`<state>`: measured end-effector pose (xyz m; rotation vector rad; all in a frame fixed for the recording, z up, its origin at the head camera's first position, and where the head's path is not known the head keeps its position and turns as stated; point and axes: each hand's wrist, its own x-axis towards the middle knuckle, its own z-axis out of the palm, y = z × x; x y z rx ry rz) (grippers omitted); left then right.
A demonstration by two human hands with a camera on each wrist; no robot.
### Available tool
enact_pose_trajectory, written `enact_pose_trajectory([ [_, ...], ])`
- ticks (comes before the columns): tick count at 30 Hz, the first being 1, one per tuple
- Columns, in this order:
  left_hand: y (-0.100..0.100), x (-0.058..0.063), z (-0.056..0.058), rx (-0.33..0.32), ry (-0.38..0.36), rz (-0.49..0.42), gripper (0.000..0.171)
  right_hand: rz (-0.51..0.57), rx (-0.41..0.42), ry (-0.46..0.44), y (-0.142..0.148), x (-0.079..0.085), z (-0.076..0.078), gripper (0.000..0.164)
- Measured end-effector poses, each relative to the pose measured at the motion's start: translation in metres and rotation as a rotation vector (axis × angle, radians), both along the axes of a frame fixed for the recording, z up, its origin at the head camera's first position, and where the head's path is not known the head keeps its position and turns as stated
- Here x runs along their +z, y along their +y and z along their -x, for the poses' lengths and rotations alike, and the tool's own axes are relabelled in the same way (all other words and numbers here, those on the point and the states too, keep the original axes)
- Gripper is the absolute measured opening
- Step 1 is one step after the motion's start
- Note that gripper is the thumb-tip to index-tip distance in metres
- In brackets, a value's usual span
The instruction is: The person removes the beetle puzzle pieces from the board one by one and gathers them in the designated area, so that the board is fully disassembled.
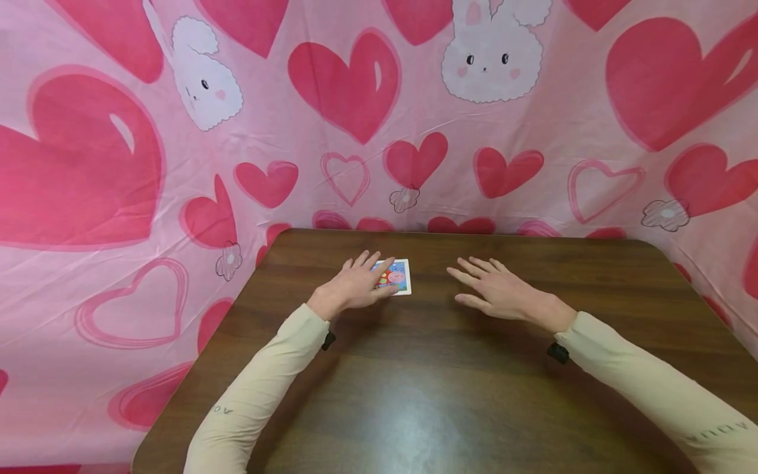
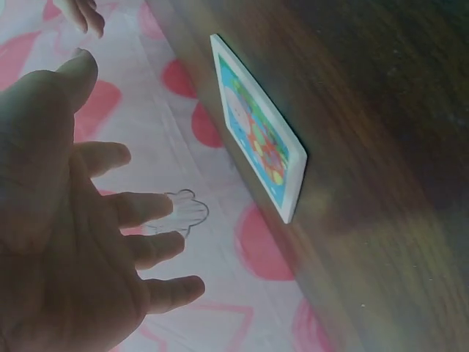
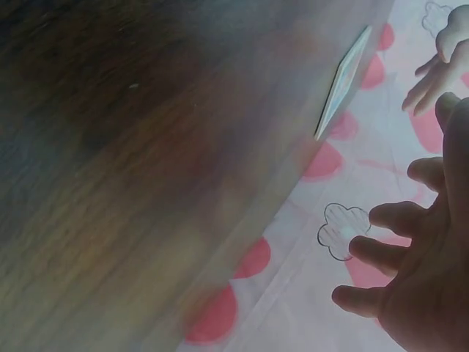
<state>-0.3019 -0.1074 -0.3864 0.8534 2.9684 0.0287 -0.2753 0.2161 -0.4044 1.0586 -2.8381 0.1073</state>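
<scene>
A small flat picture tile (image 1: 401,275) with a white border and a colourful cartoon, a pink figure in red on blue, lies near the table's far side. My left hand (image 1: 357,284) is held over its left part with fingers spread, hiding some of the picture. In the left wrist view a gap shows between that hand (image 2: 80,227) and the tile (image 2: 260,132). To the right of the tile, my right hand (image 1: 497,289) hovers palm down with fingers spread and nothing in it. The right wrist view shows the tile (image 3: 343,84) edge-on, apart from the right hand (image 3: 418,249).
The brown wooden table (image 1: 414,368) has rounded far corners. Right behind its far edge hangs a pink cloth (image 1: 349,178) with hearts and white bunnies, which also runs down the left side. Each wrist wears a dark strapped device (image 1: 558,353).
</scene>
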Motion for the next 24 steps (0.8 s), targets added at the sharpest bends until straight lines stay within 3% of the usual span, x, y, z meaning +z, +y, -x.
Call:
enact_pose_trajectory([
  [11, -0.014, -0.005, 0.020, 0.090, -0.059, -0.070, 0.078, -0.010, -0.022, -0.085, -0.010, -0.008, 0.008, 0.063],
  [16, -0.021, -0.012, 0.026, 0.125, -0.122, -0.096, 0.078, -0.024, -0.024, -0.105, -0.011, -0.013, 0.011, 0.063],
  [24, -0.023, -0.023, 0.037, 0.144, -0.148, -0.095, 0.078, -0.003, 0.000, -0.101, -0.025, -0.015, 0.020, 0.062],
])
